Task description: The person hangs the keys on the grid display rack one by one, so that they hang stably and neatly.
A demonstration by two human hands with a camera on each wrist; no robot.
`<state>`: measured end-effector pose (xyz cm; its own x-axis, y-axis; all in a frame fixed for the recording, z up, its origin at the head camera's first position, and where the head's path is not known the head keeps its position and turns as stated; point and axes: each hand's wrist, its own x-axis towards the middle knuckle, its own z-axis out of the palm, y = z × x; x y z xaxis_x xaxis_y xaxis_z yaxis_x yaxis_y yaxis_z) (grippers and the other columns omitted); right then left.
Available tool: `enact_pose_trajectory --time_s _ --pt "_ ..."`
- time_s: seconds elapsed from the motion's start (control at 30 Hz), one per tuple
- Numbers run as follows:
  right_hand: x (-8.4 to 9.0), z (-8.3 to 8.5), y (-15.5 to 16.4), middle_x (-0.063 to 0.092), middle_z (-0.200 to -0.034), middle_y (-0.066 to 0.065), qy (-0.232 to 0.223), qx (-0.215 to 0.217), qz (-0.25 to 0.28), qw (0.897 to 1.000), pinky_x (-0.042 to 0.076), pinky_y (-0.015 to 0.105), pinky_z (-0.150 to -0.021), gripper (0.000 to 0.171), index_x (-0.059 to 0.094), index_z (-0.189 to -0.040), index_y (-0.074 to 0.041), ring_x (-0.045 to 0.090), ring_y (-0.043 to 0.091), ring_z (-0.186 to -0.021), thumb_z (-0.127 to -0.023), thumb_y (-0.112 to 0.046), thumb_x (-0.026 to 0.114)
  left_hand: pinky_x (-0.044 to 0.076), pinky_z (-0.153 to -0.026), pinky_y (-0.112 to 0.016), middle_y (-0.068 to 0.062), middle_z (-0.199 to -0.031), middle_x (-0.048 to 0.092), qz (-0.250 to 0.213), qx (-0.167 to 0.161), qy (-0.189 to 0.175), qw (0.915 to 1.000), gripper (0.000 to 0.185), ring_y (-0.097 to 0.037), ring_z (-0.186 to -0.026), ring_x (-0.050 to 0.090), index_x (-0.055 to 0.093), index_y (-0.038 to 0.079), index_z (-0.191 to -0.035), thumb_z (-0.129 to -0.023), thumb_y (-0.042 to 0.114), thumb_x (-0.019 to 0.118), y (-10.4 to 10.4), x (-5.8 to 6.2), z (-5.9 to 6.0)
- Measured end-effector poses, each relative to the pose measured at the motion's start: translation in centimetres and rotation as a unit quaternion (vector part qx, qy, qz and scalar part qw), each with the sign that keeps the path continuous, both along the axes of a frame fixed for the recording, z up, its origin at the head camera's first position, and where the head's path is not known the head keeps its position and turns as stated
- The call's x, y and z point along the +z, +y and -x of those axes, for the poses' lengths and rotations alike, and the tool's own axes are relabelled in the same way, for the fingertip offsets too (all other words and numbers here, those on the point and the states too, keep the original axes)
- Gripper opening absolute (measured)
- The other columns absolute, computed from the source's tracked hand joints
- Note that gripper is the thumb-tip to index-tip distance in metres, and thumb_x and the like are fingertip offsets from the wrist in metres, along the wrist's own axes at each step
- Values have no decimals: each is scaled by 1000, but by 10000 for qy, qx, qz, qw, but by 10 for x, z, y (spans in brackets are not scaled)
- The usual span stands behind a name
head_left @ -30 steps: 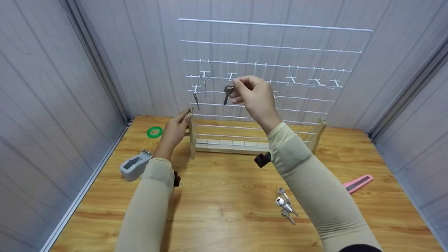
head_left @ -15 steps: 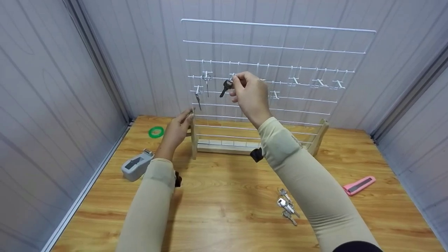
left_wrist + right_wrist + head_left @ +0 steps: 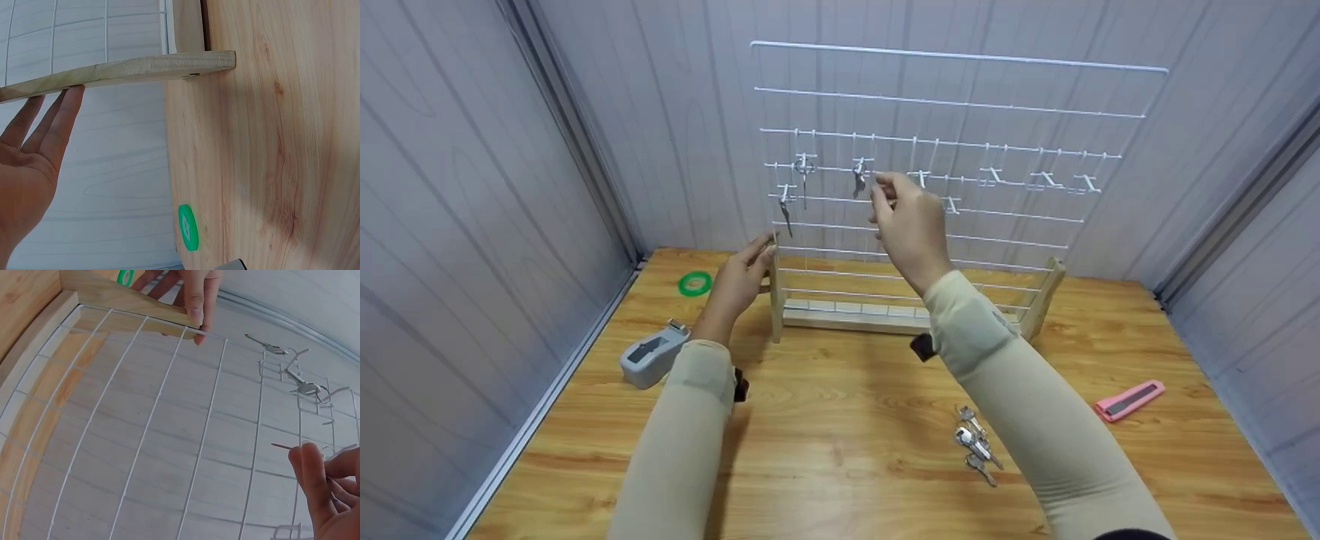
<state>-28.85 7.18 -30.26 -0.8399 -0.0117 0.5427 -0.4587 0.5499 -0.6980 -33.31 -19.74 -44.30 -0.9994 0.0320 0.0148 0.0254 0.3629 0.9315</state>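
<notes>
Keys are the matter here, and in the head view we see a dark-headed key (image 3: 859, 176) hanging from a hook on the white wire rack (image 3: 960, 105), just left of our right hand (image 3: 911, 225). The right fingertips (image 3: 879, 196) sit close beside that key; whether they touch its ring we cannot tell from this angle, and they appear loosely curled, not clamped on anything we can make out. Two other hung keys (image 3: 795, 184) dangle further left. Our left hand (image 3: 739, 277) rests with straight fingers against the rack's wooden post (image 3: 774, 292), steadying it. A loose bunch of keys (image 3: 975, 442) lies on the wooden table (image 3: 840, 442), near our right sleeve, with a green tape roll (image 3: 694, 283), a grey dispenser (image 3: 651, 354) and a pink cutter (image 3: 1129, 397) about.

From the left wrist, our fingers (image 3: 53, 121) lie flat and relaxed against the post (image 3: 124, 70), gripping nothing.

From the right wrist, our fingers (image 3: 315, 486) are bent near a small ring at a hook (image 3: 332, 450); the key itself is hidden, so we cannot tell if anything is pinched.

We judge the hanging step to be at its close. The next move, we think, calls for drawing the right hand clear without knocking the hook, then reaching down to the bunch on the table.
</notes>
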Motion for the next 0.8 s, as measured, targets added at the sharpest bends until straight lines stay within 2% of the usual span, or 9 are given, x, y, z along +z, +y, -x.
enact_pose_trajectory --time_s 0.1,0.23,0.33,0.4,0.5,0.57,0.67,0.8 --pt "-4 -14 11 80 -103 14 23 167 140 9998 64 18 -58 24 72 -126 2 78 26 -80 -109 -12 63 63 -109 -51 -9 -172 42 43 14 -45 10000 56 -41 -145 58 42 40 -164 -110 54 49 0 -1 0" --pt "-3 -38 31 79 -106 10 -172 403 373 9983 66 22 -61 22 72 -125 -2 77 20 -81 -108 -16 65 63 -109 -49 -9 -173 41 47 24 -63 10000 56 -40 -147 57 41 42 -164 -110 55 48 0 -1 0" --pt "-7 -58 48 80 -106 7 -197 408 277 9986 66 23 -60 22 74 -123 -6 77 17 -79 -107 -20 68 63 -110 -49 -8 -173 40 69 -2 -68 10000 56 -39 -147 57 40 44 -164 -110 56 47 -1 -1 -1" --pt "-15 -70 60 80 -105 8 -102 339 5 9994 65 20 -60 23 75 -122 -6 77 17 -77 -107 -22 68 62 -111 -50 -7 -173 40 91 -16 -73 9999 56 -39 -148 56 39 44 -165 -110 56 47 -1 -1 -1" --pt "-33 -85 80 81 -105 10 -49 173 -497 9986 62 15 -62 24 76 -120 -4 78 20 -76 -108 -23 68 62 -111 -52 -7 -174 40 88 -3 -98 9999 56 -40 -148 57 39 44 -165 -110 56 46 -2 -1 -2" --pt "-48 -91 96 82 -106 12 -155 7 -865 9961 62 18 -63 24 77 -119 -3 78 22 -76 -107 -23 69 61 -112 -52 -7 -174 39 75 -22 -115 9999 57 -40 -148 56 39 43 -165 -110 57 47 -1 0 -2" --pt "-73 -97 122 82 -106 13 -570 -229 -1389 9884 65 30 -70 26 77 -119 -3 79 25 -81 -107 -25 69 61 -112 -52 -8 -174 38 27 -43 -100 9999 59 -41 -148 56 39 42 -165 -109 58 47 0 0 -1" --pt "-109 -100 153 80 -105 14 -1424 -192 -2030 9686 67 44 -77 30 74 -121 -1 76 26 -86 -105 -26 70 62 -111 -52 -9 -174 39 1 -11 -79 10000 59 -41 -147 57 39 40 -166 -110 57 48 0 -1 0"
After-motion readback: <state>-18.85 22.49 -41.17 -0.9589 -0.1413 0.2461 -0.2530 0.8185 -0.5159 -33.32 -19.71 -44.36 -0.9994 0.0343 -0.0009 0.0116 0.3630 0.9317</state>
